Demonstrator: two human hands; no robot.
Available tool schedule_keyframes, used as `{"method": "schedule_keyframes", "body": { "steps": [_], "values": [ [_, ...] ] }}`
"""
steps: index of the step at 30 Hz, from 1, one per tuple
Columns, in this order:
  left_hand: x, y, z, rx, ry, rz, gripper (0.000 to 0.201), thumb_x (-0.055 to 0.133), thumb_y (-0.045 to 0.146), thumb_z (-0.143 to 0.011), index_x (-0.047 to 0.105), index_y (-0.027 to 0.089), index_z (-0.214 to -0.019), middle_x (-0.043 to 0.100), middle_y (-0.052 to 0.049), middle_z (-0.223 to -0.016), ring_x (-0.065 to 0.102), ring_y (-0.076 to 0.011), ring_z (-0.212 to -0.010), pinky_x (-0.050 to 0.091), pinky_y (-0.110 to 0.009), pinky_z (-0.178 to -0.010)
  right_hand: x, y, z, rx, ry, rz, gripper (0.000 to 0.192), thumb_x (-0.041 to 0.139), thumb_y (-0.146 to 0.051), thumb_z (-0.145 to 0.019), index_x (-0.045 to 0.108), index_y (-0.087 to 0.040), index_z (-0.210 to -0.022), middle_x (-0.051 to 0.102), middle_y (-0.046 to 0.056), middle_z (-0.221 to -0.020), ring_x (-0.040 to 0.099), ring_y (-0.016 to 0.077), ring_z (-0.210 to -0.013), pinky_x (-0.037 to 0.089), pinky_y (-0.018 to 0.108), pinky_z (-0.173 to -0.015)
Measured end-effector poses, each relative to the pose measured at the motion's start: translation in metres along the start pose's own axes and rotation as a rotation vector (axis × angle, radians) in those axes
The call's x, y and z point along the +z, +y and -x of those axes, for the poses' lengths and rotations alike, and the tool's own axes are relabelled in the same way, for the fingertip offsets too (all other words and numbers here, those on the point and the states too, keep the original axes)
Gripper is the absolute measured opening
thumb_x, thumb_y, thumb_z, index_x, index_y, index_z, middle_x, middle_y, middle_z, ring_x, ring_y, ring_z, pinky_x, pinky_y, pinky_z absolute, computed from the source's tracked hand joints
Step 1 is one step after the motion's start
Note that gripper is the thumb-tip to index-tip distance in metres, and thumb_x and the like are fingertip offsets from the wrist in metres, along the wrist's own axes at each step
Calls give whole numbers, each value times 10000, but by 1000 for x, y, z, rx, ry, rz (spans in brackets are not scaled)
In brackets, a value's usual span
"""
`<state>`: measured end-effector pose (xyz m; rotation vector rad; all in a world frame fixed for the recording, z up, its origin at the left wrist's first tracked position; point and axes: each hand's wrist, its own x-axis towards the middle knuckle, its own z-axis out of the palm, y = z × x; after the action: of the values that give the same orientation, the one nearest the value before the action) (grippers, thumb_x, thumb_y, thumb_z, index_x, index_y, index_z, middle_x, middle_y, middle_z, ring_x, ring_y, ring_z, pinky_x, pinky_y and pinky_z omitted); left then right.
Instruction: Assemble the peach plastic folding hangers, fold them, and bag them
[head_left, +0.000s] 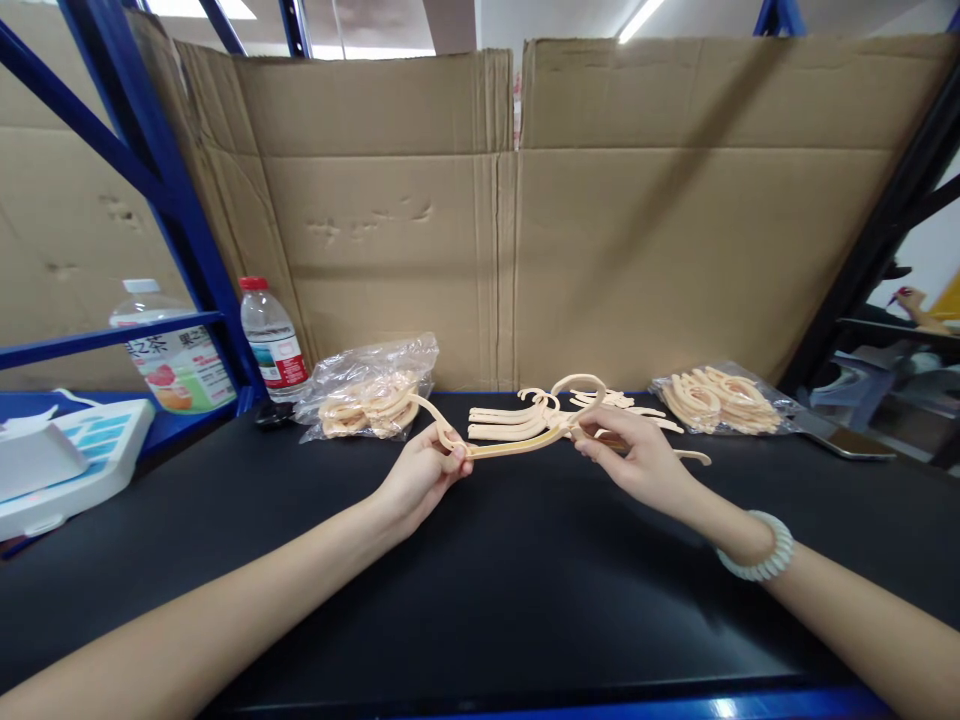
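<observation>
Between my two hands, a beige plastic hanger (517, 447) is held just above the black table. My left hand (426, 468) is closed on its left part, where a thin piece angles up and away. Around the part near the hook, my right hand (634, 455) is closed with thumb and fingers; another beige end sticks out to the right past this hand. Right behind lie several more beige hangers (502, 424), stacked side by side with their hooks to the right, partly hidden by the held one and my right hand.
Clear plastic bags of beige hanger parts lie at left (371, 400) and right (720, 400). A phone (847, 437) is beside the right bag. Bottles (274, 345) stand back left, near a white device (82, 455). A cardboard wall (405, 230) closes the back. Another person's hand (910, 300) shows far right.
</observation>
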<state>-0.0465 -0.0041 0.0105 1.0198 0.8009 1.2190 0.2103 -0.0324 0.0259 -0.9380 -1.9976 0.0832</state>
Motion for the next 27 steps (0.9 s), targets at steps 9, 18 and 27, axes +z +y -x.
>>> {"method": "schedule_keyframes", "body": {
  "steps": [9, 18, 27],
  "values": [
    [1, 0, 1, -11, 62, -17, 255, 566, -75, -569, 475, 150, -649, 562, 48, -562, 581, -80, -506, 471, -172, -548, 1, -3, 1, 122, 7, -103, 104, 546, -277, -855, 593, -191, -891, 643, 66, -837, 620, 193, -738, 523, 305, -609],
    [7, 4, 5, -23, 126, -12, 221, 600, -78, -704, 547, 125, -636, 618, -6, -612, 662, -117, -601, 554, -189, -617, 5, -2, 0, 258, 123, -223, 230, 586, -320, -833, 620, -193, -1021, 641, 54, -796, 624, 166, -662, 524, 254, -485],
    [15, 3, 16, -111, -115, -338, 197, 595, 276, -861, 596, 119, -741, 713, -111, -779, 649, -139, -540, 519, -236, -551, 2, 12, -2, 303, 211, -126, 288, 597, -358, -824, 632, -157, -1027, 633, 66, -820, 591, 164, -664, 533, 277, -526]
  ]
}}
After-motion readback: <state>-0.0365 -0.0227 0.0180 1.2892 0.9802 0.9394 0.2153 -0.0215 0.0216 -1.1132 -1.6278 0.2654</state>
